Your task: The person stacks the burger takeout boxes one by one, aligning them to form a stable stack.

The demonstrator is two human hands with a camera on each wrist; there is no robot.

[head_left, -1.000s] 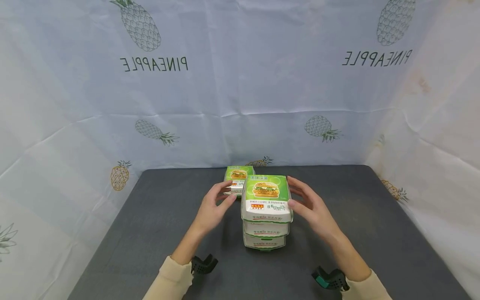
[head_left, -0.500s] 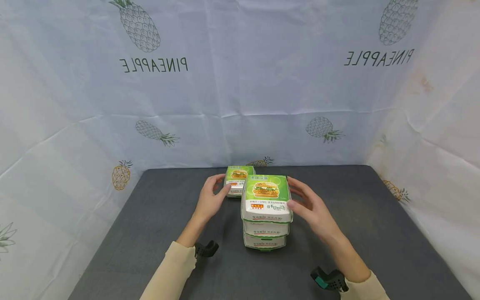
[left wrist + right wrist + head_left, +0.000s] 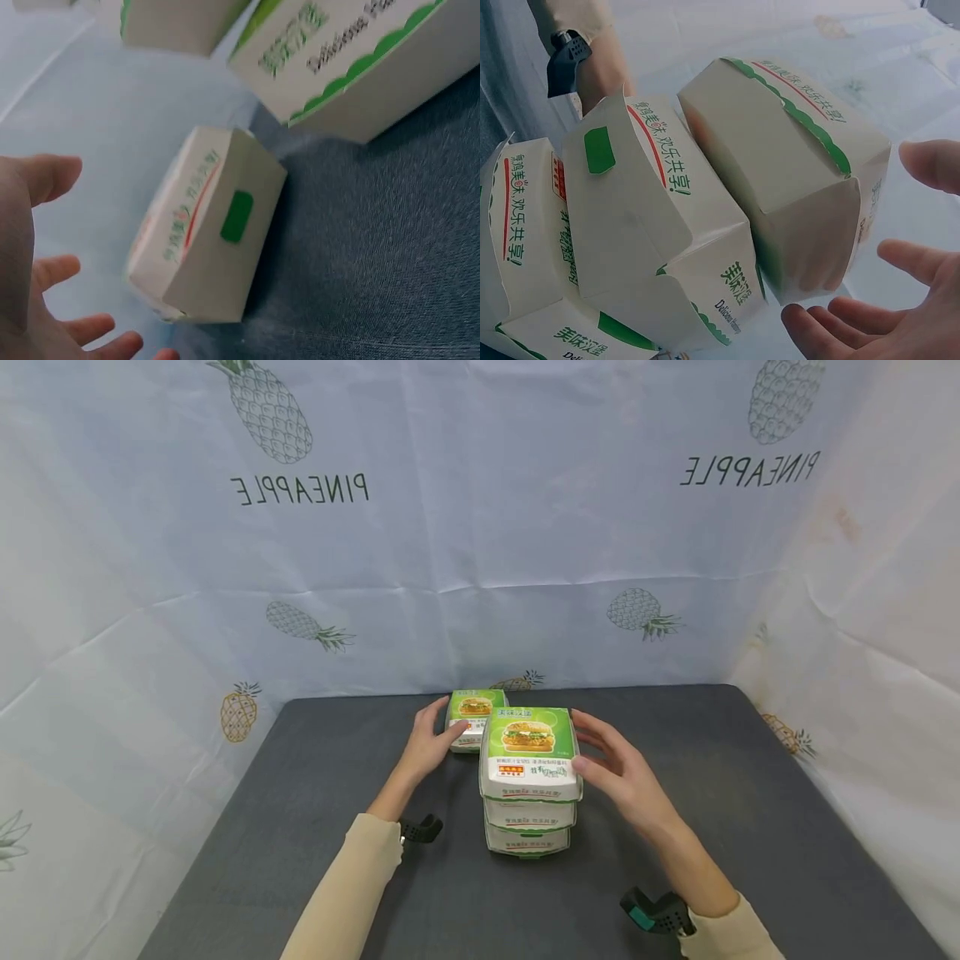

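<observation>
Three white-and-green burger boxes stand in a stack, with the top box (image 3: 529,756) above the middle box (image 3: 529,814) and the bottom box (image 3: 527,841). Behind them to the left, a single burger box (image 3: 474,703) sits on the table, partly hidden by the stack. My left hand (image 3: 423,750) is at that rear box's left side, fingers and thumb spread; the left wrist view shows a gap between hand and box. My right hand (image 3: 626,777) is by the right side of the top box, fingers spread. Whether its fingertips touch the box, I cannot tell.
A dark grey table (image 3: 315,860) lies under everything. A white cloth (image 3: 480,527) printed with pineapples hangs behind it and along both sides. Black wrist cameras are strapped to both wrists.
My left hand has moved away from the stack, farther back to the left side of the rear box. My right hand stays by the top box. The boxes have not moved.
</observation>
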